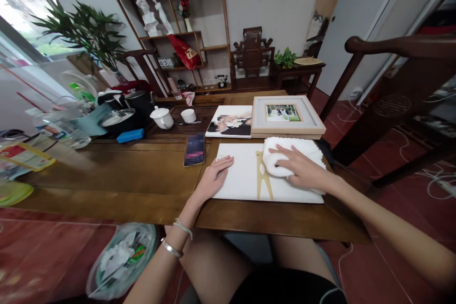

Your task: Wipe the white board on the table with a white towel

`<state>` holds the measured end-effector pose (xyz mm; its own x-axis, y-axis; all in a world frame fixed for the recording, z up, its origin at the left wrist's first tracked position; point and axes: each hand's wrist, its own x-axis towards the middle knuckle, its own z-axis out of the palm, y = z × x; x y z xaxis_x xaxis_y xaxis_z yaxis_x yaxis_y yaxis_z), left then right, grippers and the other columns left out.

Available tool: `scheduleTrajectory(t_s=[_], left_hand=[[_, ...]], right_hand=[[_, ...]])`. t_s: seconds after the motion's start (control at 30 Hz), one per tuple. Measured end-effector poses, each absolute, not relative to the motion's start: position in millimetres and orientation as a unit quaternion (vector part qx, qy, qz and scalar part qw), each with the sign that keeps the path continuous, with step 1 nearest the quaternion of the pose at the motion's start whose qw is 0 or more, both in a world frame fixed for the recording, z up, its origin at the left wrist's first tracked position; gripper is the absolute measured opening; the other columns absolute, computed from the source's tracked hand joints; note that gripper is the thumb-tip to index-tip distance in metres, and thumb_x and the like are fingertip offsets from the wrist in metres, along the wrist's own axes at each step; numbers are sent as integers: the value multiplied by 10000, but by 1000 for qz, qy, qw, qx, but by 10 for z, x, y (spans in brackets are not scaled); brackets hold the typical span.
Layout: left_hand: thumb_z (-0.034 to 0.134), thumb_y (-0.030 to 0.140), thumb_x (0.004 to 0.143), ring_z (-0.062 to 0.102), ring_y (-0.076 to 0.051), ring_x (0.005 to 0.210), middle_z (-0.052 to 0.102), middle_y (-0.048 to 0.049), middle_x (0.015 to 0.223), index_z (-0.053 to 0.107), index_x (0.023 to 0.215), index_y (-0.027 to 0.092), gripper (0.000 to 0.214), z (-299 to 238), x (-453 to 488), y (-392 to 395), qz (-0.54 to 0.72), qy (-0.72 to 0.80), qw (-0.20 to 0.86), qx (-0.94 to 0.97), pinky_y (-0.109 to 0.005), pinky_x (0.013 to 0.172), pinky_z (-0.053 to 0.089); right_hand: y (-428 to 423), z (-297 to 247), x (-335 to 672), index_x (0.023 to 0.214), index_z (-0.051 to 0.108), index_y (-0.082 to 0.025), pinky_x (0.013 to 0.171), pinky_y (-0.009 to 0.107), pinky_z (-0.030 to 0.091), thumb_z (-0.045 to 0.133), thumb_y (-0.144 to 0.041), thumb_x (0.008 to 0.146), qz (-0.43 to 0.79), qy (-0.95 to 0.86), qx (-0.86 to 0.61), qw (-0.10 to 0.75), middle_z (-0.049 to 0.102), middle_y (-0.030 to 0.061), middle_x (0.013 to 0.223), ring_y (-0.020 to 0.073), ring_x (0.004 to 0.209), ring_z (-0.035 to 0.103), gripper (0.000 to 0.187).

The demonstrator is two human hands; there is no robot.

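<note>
A white rectangular board (238, 180) lies flat near the table's front edge, with a gold A-shaped figure (260, 187) on it and small print at its upper left. My left hand (215, 175) rests flat on the board's left side, fingers stretched out. On the right side, my right hand (302, 166) grips a bunched white towel (278, 171) and presses it against the board. The towel covers the board's upper right part. Behind the board are a photo panel (228, 122) and a pale wooden picture frame (313, 126) holding a small photo.
A phone (194, 149) lies left of the board. Further left stand a white lidded teapot (162, 118), a white cup (188, 115), a blue sponge (130, 136) and dark pots. A lined bin (153, 242) is below the table; a wooden chair (395, 76) stands at right.
</note>
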<state>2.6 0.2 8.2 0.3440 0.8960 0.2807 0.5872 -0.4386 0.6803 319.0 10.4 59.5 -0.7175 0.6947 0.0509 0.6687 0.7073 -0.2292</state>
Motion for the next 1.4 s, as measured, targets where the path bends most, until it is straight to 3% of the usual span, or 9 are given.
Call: scheduleTrajectory(t_s=[0.23, 0.4, 0.5, 0.67, 0.8, 0.9, 1.07, 1.3, 1.4], left_hand=[[453, 220, 890, 478, -225, 1299, 606, -46, 1296, 646, 1188, 239, 355, 85, 27, 3, 331, 470, 241, 782, -518, 1163, 231], [435, 209, 893, 477, -228, 1300, 599, -55, 1304, 644, 1192, 224, 366, 74, 36, 4, 325, 477, 233, 783, -529, 1160, 228], [438, 192, 885, 478, -223, 1299, 600, -50, 1303, 641, 1198, 231, 375, 72, 37, 2, 326, 475, 235, 783, -524, 1161, 231], [447, 192, 878, 482, -219, 1296, 603, -41, 1299, 646, 1190, 239, 373, 70, 29, 2, 330, 475, 237, 780, -520, 1160, 236], [448, 201, 881, 479, -221, 1298, 594, -43, 1310, 644, 1191, 240, 369, 75, 28, 6, 328, 476, 239, 781, -523, 1159, 236], [439, 211, 887, 475, -223, 1302, 593, -48, 1310, 642, 1195, 231, 369, 88, 30, 2, 325, 475, 237, 782, -522, 1160, 235], [447, 217, 885, 481, -232, 1296, 601, -52, 1300, 650, 1183, 226, 361, 94, 33, -7, 329, 473, 240, 781, -529, 1157, 240], [440, 205, 888, 480, -232, 1297, 602, -53, 1299, 645, 1190, 224, 366, 67, 35, 4, 329, 478, 233, 780, -527, 1159, 235], [437, 202, 885, 476, -239, 1300, 598, -64, 1304, 644, 1191, 208, 369, 69, 38, 4, 327, 479, 233, 781, -537, 1159, 227]], right_hand=[[33, 639, 3194, 1106, 611, -174, 1118, 596, 144, 431, -32, 621, 109, -923, -366, 45, 440, 153, 1441, 266, 1429, 167, 536], [-641, 735, 3269, 1023, 651, -223, 1145, 560, 144, 433, 0, 569, 137, -937, -320, 40, 401, 50, 1483, 251, 1438, 133, 551], [-813, 786, 3384, 1005, 665, -238, 1156, 523, 177, 427, -5, 548, 169, -934, -313, 38, 430, 29, 1463, 245, 1426, 189, 566], [-359, 678, 3569, 1098, 648, -250, 1102, 534, 301, 423, -66, 610, 212, -905, -367, 50, 420, 0, 1470, 285, 1409, 237, 568], [201, 576, 3490, 1204, 605, -235, 1076, 557, 320, 417, -141, 686, 178, -890, -415, 59, 544, 24, 1361, 330, 1371, 317, 559], [414, 562, 3373, 1239, 576, -207, 1058, 560, 331, 397, -163, 722, 156, -886, -433, 65, 551, 51, 1349, 342, 1353, 342, 550], [143, 603, 3298, 1175, 585, -201, 1076, 577, 283, 399, -97, 684, 132, -901, -406, 69, 504, 68, 1397, 321, 1370, 317, 535], [-844, 670, 3307, 1034, 623, -196, 1154, 544, 140, 407, -6, 571, 154, -916, -367, 44, 405, 93, 1475, 247, 1439, 134, 545], [-891, 675, 3355, 1033, 627, -198, 1154, 541, 148, 402, -14, 555, 174, -917, -357, 50, 385, 80, 1489, 250, 1436, 150, 559]])
